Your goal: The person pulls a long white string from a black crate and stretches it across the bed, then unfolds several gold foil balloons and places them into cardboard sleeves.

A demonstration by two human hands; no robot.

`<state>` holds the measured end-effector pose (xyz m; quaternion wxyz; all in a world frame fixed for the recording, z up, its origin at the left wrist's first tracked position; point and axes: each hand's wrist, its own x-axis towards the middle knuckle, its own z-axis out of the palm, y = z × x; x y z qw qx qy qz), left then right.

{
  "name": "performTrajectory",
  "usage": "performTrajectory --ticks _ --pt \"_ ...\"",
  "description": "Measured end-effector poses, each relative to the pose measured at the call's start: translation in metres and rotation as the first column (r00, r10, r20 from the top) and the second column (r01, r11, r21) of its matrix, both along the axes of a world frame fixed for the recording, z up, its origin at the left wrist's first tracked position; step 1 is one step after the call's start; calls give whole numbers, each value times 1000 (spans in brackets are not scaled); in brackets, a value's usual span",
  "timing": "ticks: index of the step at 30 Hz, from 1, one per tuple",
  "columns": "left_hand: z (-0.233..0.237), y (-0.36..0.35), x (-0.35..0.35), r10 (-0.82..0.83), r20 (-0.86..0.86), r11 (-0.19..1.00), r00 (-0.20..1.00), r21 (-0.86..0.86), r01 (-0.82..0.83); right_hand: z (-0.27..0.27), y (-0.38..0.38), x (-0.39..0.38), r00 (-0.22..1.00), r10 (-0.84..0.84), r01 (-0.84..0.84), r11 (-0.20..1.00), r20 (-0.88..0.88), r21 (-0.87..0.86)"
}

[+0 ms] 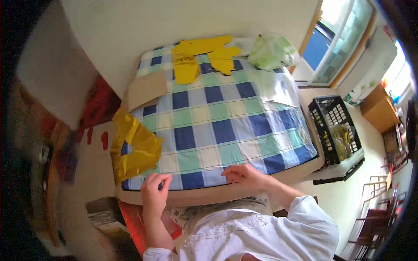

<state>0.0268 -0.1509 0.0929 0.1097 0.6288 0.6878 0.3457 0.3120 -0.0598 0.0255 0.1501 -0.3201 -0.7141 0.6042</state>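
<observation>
Facing a bench (305,176) spread with a checked cloth (217,138) in blue, green and white, in a white top (257,235). Holding the left hand (153,191) at the near rim, just beside the lower edge of a crumpled golden sheet (140,156) — cannot tell about contact with it. Showing the fingers of this hand bent toward the thumb, with a small gap inside the curl; cannot tell about any meeting of the tips, or about anything pinched there.

Holding the right hand (246,175) over the near rim too, well apart from the left. Showing its fingers loosely curved and slightly spread, with nothing visible between them.

Can find the golden sheet at the near left corner of the bench, glossy and creased, with a bit of blue showing inside its outline. Just beyond it, can see a flat piece of brown cardboard (149,88) lying along the left side of the cloth. At the far end, near the wall (187,17), can make out flat, round-ended yellow pieces (186,71). To the right of these, can see a green-and-white plastic bag (272,53) and, nearer, a shiny see-through sheet (278,89) over the cloth.

Beside the bench on the right, can see a black crate (321,126) with yellowish, blurred contents (343,141) — and farther off, a wooden cabinet (379,108).
</observation>
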Motion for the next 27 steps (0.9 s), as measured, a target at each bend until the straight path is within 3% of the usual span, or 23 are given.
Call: performTrajectory --ticks 2,6,9,11,12,13,14,16,17,22,24,27 --pt "-6 21 9 -81 15 996 997 48 80 10 3 11 993 -101 103 994 64 -30" --pt "-40 53 11 -207 -57 978 977 17 208 -1 11 46 970 -242 242 970 -14 5" --pt "-67 55 -7 -99 -226 993 969 -87 82 -15 11 63 940 -340 341 940 -27 12" --pt "-72 53 -26 59 -215 988 975 -125 -87 -19 13 71 925 -378 378 926 -51 -1" --pt "-76 51 -36 135 -212 975 968 -145 -168 -16 17 72 916 -401 401 916 -11 -21" --pt "-89 50 -48 205 -313 955 927 -143 -259 -9 20 72 906 -423 424 905 30 -40" --pt "-98 51 -57 186 -299 953 936 -176 -246 -6 22 72 893 -444 448 892 69 -58" --pt "-100 51 -70 164 -274 944 948 -236 -231 -14 33 67 904 -428 428 903 18 -25" --pt "-101 52 -74 107 -348 947 931 -249 -202 -15 40 62 907 -420 420 907 11 -12" --pt "-101 58 -72 165 -252 950 953 -219 -222 -20 67 21 949 -302 307 950 -85 50" --pt "-98 59 -68 164 -294 949 942 -212 -232 -13 68 1 964 -263 265 944 -35 195" --pt "-95 63 -68 135 -356 954 925 -207 -219 0 68 -7 976 -216 215 938 -27 273"
